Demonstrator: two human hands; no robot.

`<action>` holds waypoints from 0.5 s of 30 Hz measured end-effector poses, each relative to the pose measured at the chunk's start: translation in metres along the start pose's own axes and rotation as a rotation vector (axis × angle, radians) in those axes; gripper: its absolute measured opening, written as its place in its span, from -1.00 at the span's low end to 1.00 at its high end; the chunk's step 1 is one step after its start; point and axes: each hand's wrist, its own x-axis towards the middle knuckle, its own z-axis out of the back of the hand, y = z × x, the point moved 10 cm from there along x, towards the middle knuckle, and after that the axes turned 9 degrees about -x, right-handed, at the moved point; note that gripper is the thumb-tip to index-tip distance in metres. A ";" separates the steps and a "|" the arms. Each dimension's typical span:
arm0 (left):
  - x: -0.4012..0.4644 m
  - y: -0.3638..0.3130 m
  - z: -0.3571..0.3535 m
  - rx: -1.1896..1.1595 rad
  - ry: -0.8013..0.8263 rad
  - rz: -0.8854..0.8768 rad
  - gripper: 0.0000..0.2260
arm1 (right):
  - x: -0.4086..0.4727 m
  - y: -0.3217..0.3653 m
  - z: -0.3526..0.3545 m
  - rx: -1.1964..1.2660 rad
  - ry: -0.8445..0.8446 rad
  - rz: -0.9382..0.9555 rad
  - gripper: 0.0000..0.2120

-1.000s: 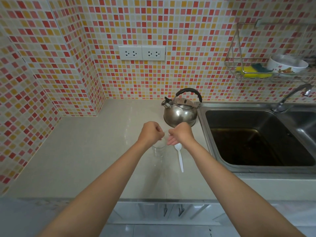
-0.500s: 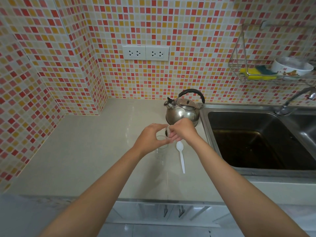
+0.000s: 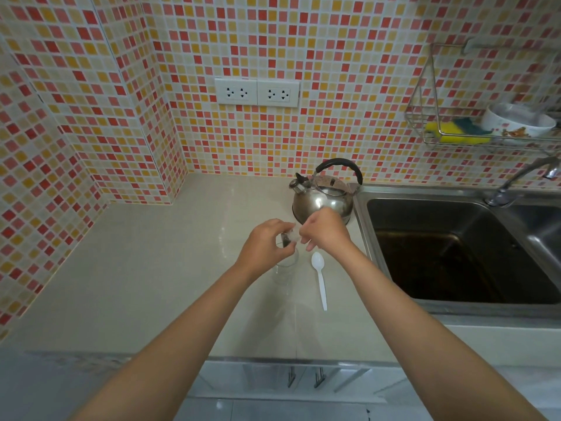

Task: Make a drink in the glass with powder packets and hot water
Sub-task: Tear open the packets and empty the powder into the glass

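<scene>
Left hand and right hand, fingers pinching a small packet above the glass; a sudden tear could scatter powder onto the tabletop.

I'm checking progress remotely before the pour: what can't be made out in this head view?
- Small dark powder packet: print too small and blurred; both hands pinch it.
- Clear drinking glass: contents unclear; left hand covers the rim.
- Steel kettle: water level hidden; right hand covers its base.
- Chrome faucet: spout cut by the right edge.

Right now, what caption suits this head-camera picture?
Both hands pinch a small packet above the glass, kettle behind.
</scene>
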 end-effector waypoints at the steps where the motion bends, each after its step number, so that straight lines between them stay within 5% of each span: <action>1: 0.001 0.001 0.000 -0.002 -0.003 0.000 -0.63 | 0.001 0.000 0.001 -0.007 -0.015 0.001 -0.85; 9: 0.006 0.029 0.008 -0.070 -0.034 0.124 -0.61 | 0.023 -0.060 -0.003 0.348 -0.044 -0.102 -0.87; 15: 0.003 0.042 0.009 -0.092 -0.009 0.157 -0.59 | 0.024 -0.140 -0.062 -0.160 0.006 -0.292 -0.78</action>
